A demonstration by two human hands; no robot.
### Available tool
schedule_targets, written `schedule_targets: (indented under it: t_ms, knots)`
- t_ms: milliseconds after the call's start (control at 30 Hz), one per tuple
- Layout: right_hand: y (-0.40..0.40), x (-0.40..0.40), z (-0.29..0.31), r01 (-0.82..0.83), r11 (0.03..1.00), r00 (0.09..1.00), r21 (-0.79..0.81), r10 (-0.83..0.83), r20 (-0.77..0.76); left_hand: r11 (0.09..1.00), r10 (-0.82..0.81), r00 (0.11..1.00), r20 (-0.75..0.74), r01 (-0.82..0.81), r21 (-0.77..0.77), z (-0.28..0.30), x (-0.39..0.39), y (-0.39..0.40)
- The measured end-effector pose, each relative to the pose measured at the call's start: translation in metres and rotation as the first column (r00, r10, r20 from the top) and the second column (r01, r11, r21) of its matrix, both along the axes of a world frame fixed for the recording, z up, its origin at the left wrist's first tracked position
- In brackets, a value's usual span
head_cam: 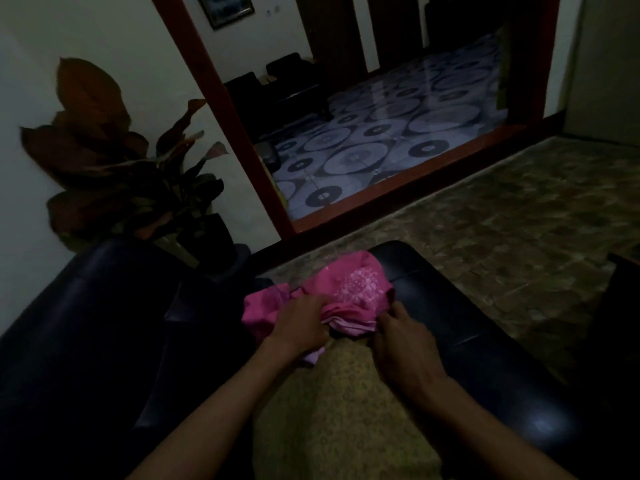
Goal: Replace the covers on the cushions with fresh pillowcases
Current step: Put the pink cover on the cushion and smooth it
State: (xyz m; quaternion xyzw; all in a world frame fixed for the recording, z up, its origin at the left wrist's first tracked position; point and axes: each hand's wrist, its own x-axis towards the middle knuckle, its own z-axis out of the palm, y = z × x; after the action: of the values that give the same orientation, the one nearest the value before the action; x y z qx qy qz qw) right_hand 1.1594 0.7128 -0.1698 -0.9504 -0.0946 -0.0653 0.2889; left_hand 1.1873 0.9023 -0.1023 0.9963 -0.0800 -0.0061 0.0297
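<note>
Both hands are at the bunched mouth of the pink pillowcase (349,292): left hand (300,328) curled into a gathered fold, right hand (403,344) pinching the hem at the other side. Under my wrists lies the yellow patterned cushion (346,410), its near end bare, the case crumpled at its far end on the dark sofa (485,341). As I judge it, the risk is a lopsided pull; if one hand drags ahead, the fabric twists and jams on a corner. My grip on so thick a bunch could also slip. Dim light hides the seam, so I might have the case inside out.
</note>
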Motion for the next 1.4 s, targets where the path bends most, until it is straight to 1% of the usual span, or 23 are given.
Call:
schedule_targets:
  t_ms: [67, 133, 300, 400, 433, 500, 533, 567, 633, 700, 733, 800, 867, 933, 1000, 1100, 1167, 1233, 1267, 1300, 1333, 1367, 1400]
  knots:
    - [0.006, -0.008, -0.001, -0.027, 0.993, 0.999, 0.119, 0.030, -0.024, 0.996, 0.052, 0.999, -0.005, -0.052, -0.067, 0.000, -0.011, -0.007]
    - [0.009, -0.007, -0.006, -0.039, 0.980, 0.990, 0.193, 0.065, -0.129, 0.981, 0.061, 0.996, -0.069, -0.072, -0.178, -0.003, -0.026, -0.014]
    - [0.000, 0.003, -0.021, -0.002, 0.988, 0.980, 0.152, 0.033, -0.197, 0.972, -0.068, 0.968, -0.240, 0.011, -0.233, 0.015, -0.045, -0.027]
    - [-0.008, 0.005, -0.027, 0.049, 0.994, 0.978, 0.095, -0.028, -0.208, 0.972, -0.077, 0.937, -0.341, -0.005, -0.234, 0.026, -0.040, -0.010]
    - [-0.012, 0.005, -0.028, 0.061, 0.995, 0.976, 0.079, -0.042, -0.215, 0.959, -0.050, 0.955, -0.293, -0.037, -0.282, 0.030, -0.038, 0.001]
    - [-0.019, 0.004, -0.029, 0.083, 0.995, 0.969, 0.063, -0.065, -0.238, 0.920, 0.115, 0.989, -0.094, -0.142, -0.365, 0.025, -0.033, 0.030]
    - [-0.021, 0.003, -0.030, 0.089, 0.993, 0.965, 0.073, -0.069, -0.252, 0.909, 0.216, 0.976, -0.010, -0.205, -0.362, 0.018, -0.030, 0.048]
    - [-0.022, 0.001, -0.032, 0.096, 0.992, 0.963, 0.084, -0.072, -0.260, 0.895, 0.303, 0.953, -0.007, -0.287, -0.342, 0.015, -0.029, 0.062]
    - [-0.026, -0.002, -0.035, 0.103, 0.988, 0.965, 0.115, -0.071, -0.253, 0.841, 0.409, 0.898, -0.164, -0.441, -0.313, -0.005, -0.024, 0.085]
    - [-0.030, -0.003, -0.037, 0.135, 0.980, 0.961, 0.144, -0.094, -0.262, 0.737, 0.456, 0.837, -0.303, -0.546, -0.398, -0.039, -0.015, 0.097]
    - [-0.032, -0.003, -0.038, 0.144, 0.978, 0.959, 0.150, -0.101, -0.265, 0.680, 0.468, 0.826, -0.314, -0.564, -0.469, -0.050, -0.015, 0.092]
    - [-0.038, -0.004, -0.036, 0.145, 0.976, 0.953, 0.165, -0.092, -0.289, 0.653, 0.479, 0.839, -0.259, -0.538, -0.533, -0.050, -0.025, 0.071]
    - [-0.044, 0.001, -0.027, 0.117, 0.981, 0.937, 0.157, -0.056, -0.345, 0.700, 0.487, 0.862, -0.140, -0.481, -0.528, -0.044, -0.029, 0.059]
    - [-0.047, 0.009, -0.008, 0.059, 0.996, 0.924, 0.063, -0.030, -0.380, 0.709, 0.474, 0.875, -0.099, -0.447, -0.546, -0.039, -0.026, 0.058]
    - [-0.042, 0.018, 0.018, 0.057, 0.997, 0.952, 0.043, -0.042, -0.303, 0.701, 0.483, 0.872, -0.077, -0.438, -0.563, -0.037, -0.021, 0.060]
    - [-0.010, 0.028, 0.054, 0.102, 0.952, 0.990, 0.290, -0.070, -0.119, 0.710, 0.448, 0.894, -0.031, -0.376, -0.595, -0.034, -0.021, 0.054]
    - [0.027, 0.031, 0.071, -0.058, 0.930, 0.997, 0.363, 0.070, -0.019, 0.722, 0.385, 0.922, 0.037, -0.275, -0.635, -0.026, -0.025, 0.043]
    - [0.061, 0.030, 0.070, -0.209, 0.924, 0.968, 0.320, 0.242, -0.068, 0.736, 0.322, 0.944, 0.069, -0.203, -0.646, -0.020, -0.028, 0.034]
    - [0.071, 0.031, 0.062, -0.222, 0.937, 0.956, 0.270, 0.264, -0.130, 0.730, 0.312, 0.948, 0.060, -0.199, -0.654, -0.018, -0.029, 0.032]
    - [0.077, 0.032, 0.052, -0.213, 0.953, 0.954, 0.214, 0.250, -0.165, 0.695, 0.317, 0.948, 0.038, -0.205, -0.689, -0.019, -0.030, 0.032]
    - [0.077, 0.033, 0.040, -0.188, 0.971, 0.961, 0.148, 0.213, -0.179, 0.618, 0.325, 0.946, -0.010, -0.221, -0.754, -0.023, -0.031, 0.035]
    - [0.074, 0.032, 0.029, -0.193, 0.978, 0.967, 0.074, 0.202, -0.153, 0.501, 0.334, 0.940, -0.069, -0.240, -0.831, -0.029, -0.030, 0.040]
    - [0.070, 0.031, 0.018, -0.193, 0.981, 0.977, -0.034, 0.189, -0.103, 0.344, 0.339, 0.931, -0.134, -0.256, -0.903, -0.034, -0.029, 0.048]
